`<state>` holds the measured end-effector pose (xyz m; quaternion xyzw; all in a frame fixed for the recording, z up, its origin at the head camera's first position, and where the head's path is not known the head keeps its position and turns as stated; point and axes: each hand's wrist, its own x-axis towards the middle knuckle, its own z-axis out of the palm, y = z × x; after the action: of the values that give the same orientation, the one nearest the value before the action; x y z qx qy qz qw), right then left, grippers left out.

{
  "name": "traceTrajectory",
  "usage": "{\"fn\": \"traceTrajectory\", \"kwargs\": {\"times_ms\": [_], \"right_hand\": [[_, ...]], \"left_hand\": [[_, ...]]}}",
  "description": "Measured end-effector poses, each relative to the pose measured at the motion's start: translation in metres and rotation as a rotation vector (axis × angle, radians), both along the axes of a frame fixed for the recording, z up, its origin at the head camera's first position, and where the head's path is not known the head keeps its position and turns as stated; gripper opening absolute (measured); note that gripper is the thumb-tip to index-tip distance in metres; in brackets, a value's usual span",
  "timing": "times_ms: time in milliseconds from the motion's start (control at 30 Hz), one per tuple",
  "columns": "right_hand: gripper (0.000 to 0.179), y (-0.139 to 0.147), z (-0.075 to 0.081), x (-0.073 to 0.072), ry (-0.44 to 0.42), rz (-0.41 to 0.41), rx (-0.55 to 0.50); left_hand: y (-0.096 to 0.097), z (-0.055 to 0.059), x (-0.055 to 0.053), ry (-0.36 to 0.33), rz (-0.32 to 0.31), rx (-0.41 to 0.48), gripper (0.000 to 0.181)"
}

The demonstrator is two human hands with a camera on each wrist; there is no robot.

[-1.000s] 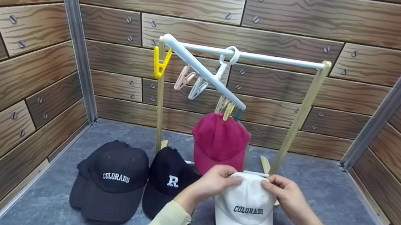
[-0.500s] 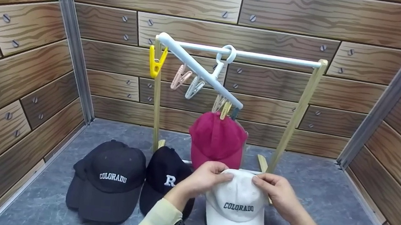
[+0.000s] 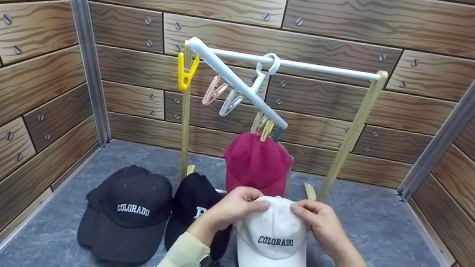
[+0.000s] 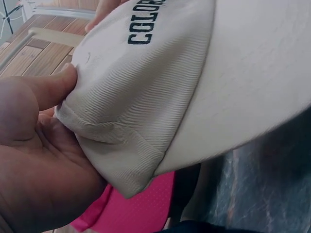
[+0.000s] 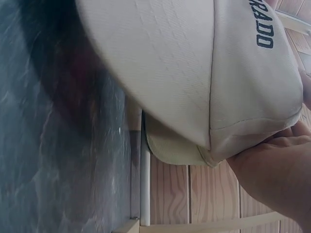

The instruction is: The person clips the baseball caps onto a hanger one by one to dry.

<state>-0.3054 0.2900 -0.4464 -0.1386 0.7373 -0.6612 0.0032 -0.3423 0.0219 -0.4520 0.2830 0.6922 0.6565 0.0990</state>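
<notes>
In the head view a white baseball cap (image 3: 273, 225) lettered COLORADO faces me, brim down. My left hand (image 3: 234, 208) pinches its crown at the upper left, thumb on the front. At the upper right my right hand (image 3: 324, 229) pinches the crown the same way. Both wrist views show the cap's brim (image 4: 262, 73) standing out over the grey surface. Just behind it hangs a crimson cap (image 3: 256, 163), held by a pale yellow clip (image 3: 267, 131) on a light-blue clip hanger (image 3: 238, 84). Part of another cap (image 5: 172, 143) shows behind the white one in the right wrist view.
The hanger hooks over a white rail (image 3: 324, 69) between wooden posts (image 3: 353, 135). Yellow (image 3: 187, 73), pink (image 3: 214, 91) and pale blue (image 3: 230, 103) clips dangle from its left half. Black caps (image 3: 134, 197) lie at left; another with a white letter (image 3: 191, 196) is partly behind my left arm.
Both hands have carried the white cap leftward and slightly up, towards the crimson cap. My left arm now covers part of the letter on the nearby black cap.
</notes>
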Motion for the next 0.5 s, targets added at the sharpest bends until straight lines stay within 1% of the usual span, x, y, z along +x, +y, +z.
{"fn": "traceTrajectory", "kwargs": {"times_ms": [133,300,500], "right_hand": [[0.019,-0.004,0.001,-0.002,0.008,0.016,-0.004],[0.020,-0.010,0.003,-0.007,0.024,0.035,-0.006],[0.022,-0.014,0.001,-0.007,0.024,0.031,0.002]], "left_hand": [[-0.006,0.003,-0.001,-0.014,-0.006,-0.001,0.019],[-0.013,0.007,-0.003,-0.015,-0.004,-0.002,0.018],[-0.018,0.008,-0.002,-0.021,-0.011,0.000,0.017]]}}
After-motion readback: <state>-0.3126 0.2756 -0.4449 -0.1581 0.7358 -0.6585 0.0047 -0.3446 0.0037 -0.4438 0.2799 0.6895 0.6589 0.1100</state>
